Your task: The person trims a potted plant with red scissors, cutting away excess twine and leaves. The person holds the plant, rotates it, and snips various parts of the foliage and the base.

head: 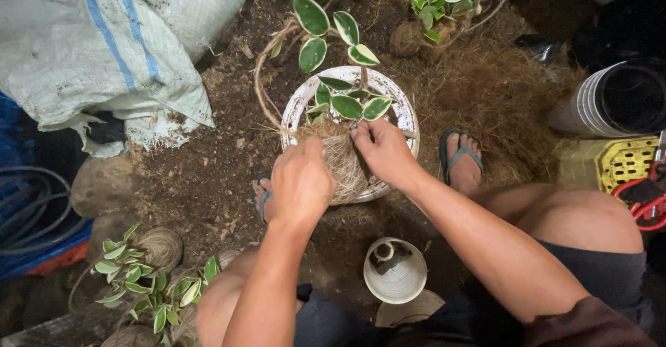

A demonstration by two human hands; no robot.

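Binding a fibre root ball [341, 161] over a white pot [401, 115]: left hand [302, 184] clasps it, right hand [383, 150] pinches apparently twine; wrapping looks incomplete.

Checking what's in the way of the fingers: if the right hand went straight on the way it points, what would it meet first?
Likely the variegated plant's green-and-cream leaves just beyond the right hand, above the fibre ball; depth is uncertain.

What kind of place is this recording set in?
Probably a plant nursery or garden work area. The ground is loose soil and coconut fibre, a woven sack lies beside it, and both hands, left hand and right hand, work a fibre-wrapped plant ball over a white pot.
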